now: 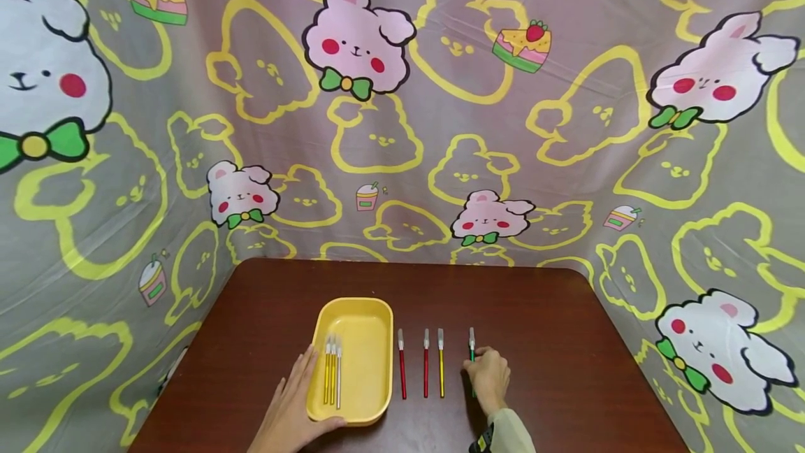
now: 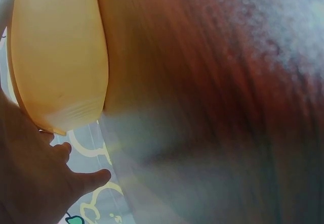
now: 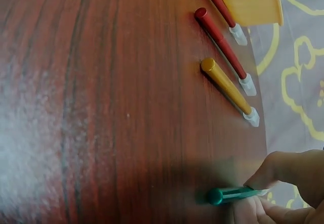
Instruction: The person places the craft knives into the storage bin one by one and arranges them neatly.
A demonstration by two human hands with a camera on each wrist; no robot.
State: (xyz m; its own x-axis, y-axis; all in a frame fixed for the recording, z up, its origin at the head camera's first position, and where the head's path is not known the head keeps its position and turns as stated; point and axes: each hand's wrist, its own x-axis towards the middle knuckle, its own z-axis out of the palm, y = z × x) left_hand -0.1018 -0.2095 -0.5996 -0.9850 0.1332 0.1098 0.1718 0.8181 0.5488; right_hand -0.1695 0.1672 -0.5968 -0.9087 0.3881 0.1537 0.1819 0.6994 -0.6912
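My right hand (image 1: pixel 492 377) pinches a green craft knife (image 3: pixel 230 194) with a clear cap, between thumb and fingers, at the right of the table. Left of it, a yellow craft knife (image 1: pixel 441 372) and two red craft knives (image 1: pixel 425 372) lie side by side, caps pointing away from me. A yellow tray (image 1: pixel 371 376) stands left of these. Inside it, along the left, rest two gold-yellow craft knives (image 1: pixel 326 376) and a silver one (image 1: pixel 339 386). My left hand (image 1: pixel 286 404) touches the tray's left side with extended fingers, its thumb along the near rim.
The dark red-brown table (image 1: pixel 541 313) has rounded far corners. A grey curtain (image 1: pixel 402 124) printed with cartoon rabbits surrounds it at the back and on both sides.
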